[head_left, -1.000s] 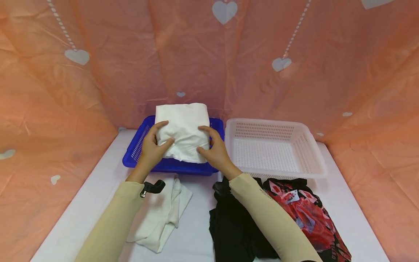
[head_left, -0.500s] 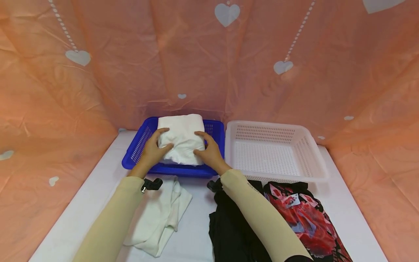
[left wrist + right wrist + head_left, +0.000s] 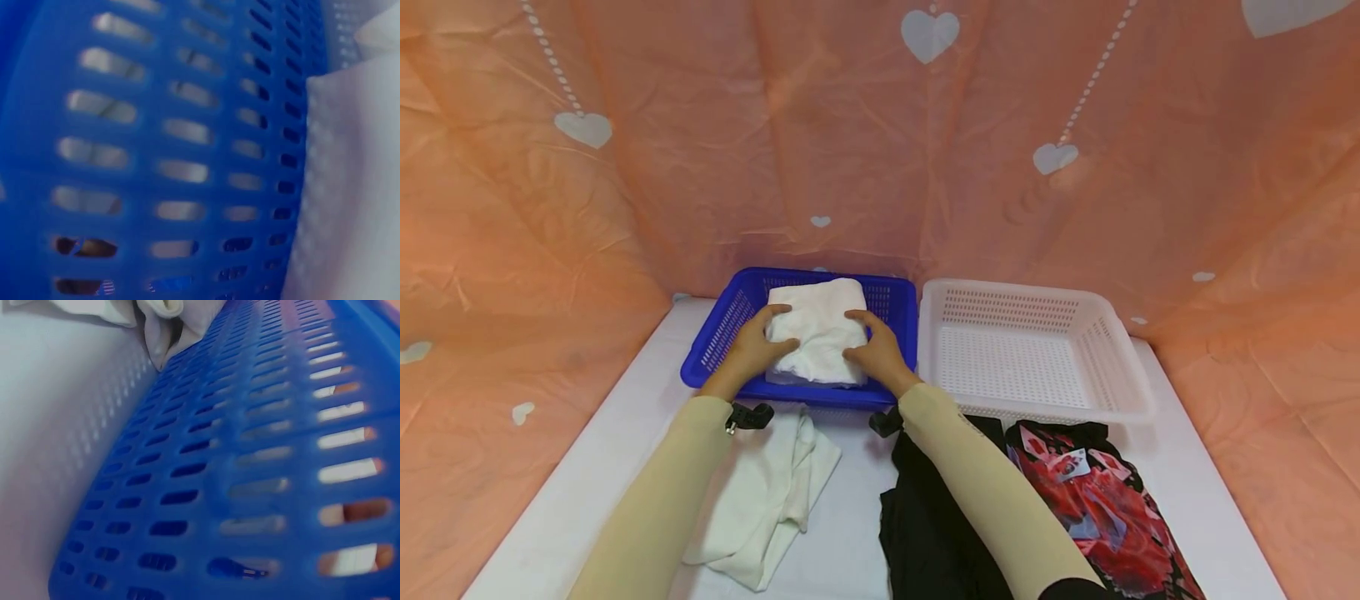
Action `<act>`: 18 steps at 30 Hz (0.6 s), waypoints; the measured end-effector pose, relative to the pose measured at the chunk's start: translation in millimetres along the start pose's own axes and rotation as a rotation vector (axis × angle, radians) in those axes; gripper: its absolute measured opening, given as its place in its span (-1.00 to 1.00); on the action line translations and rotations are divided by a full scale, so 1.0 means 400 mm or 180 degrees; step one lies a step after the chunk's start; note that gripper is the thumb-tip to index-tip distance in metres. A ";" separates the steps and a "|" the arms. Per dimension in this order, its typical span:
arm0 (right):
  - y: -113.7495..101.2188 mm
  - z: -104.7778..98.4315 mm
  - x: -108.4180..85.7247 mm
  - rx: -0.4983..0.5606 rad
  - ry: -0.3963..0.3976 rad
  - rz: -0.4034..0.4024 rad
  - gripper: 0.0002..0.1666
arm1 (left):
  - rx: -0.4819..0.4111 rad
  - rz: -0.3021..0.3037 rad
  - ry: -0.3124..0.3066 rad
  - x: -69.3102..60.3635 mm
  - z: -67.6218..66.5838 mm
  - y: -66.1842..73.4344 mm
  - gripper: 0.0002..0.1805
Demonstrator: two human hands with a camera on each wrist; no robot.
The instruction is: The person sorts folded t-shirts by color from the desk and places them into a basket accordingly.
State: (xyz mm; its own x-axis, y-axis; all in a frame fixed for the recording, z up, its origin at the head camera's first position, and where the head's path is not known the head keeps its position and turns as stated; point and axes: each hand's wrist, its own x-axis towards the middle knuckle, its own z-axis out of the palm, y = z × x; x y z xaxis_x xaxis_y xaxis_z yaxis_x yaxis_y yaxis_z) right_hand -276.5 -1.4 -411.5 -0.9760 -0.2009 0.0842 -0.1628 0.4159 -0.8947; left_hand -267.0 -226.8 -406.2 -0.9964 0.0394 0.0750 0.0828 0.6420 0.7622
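Observation:
A folded white cloth garment (image 3: 820,325) lies inside the blue plastic basket (image 3: 820,397) at the back left of the table, in the head view. My left hand (image 3: 751,348) grips its left side, thumb on top and fingers toward the far edge. Opposite, the right hand (image 3: 881,354) holds the right side the same way. In the left wrist view the slotted blue basket wall (image 3: 144,147) fills most of the picture. The right wrist view shows the basket's slotted wall (image 3: 187,456) too. Through its slots only bits of a hand show; the garment's underside is hidden.
A white plastic basket (image 3: 1135,400) stands close on the right. In front lie a folded off-white garment (image 3: 767,500), a black garment (image 3: 932,517) under the right forearm, and a black-and-red floral garment (image 3: 1112,508). An orange curtain (image 3: 850,150) hangs behind the table.
Both hands have lowered the folded white garment from above the blue basket down into it, a little nearer to me. The other garments and the white basket have stayed put.

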 end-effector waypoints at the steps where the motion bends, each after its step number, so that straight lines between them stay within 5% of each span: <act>1: 0.002 0.001 0.001 -0.0017 -0.0021 0.0035 -0.24 | 0.0016 -0.0002 -0.0052 0.002 -0.001 -0.001 -0.32; 12: 0.026 0.014 0.010 -0.0360 -0.0167 0.0248 -0.22 | 0.0272 -0.0132 -0.0428 0.018 -0.001 -0.029 -0.28; 18: 0.031 0.018 0.016 -0.0527 -0.0141 0.0375 -0.23 | 0.0422 -0.0051 -0.0620 0.021 0.004 -0.030 -0.30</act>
State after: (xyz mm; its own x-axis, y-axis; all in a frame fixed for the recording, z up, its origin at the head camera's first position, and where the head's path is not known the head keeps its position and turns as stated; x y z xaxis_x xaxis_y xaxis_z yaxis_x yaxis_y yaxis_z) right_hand -283.8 -4.0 -425.3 -0.9830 -0.1794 -0.0393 -0.0730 0.5781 -0.8127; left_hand -276.4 -232.8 -415.8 -0.9833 0.1672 -0.0715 0.0767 0.7381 0.6703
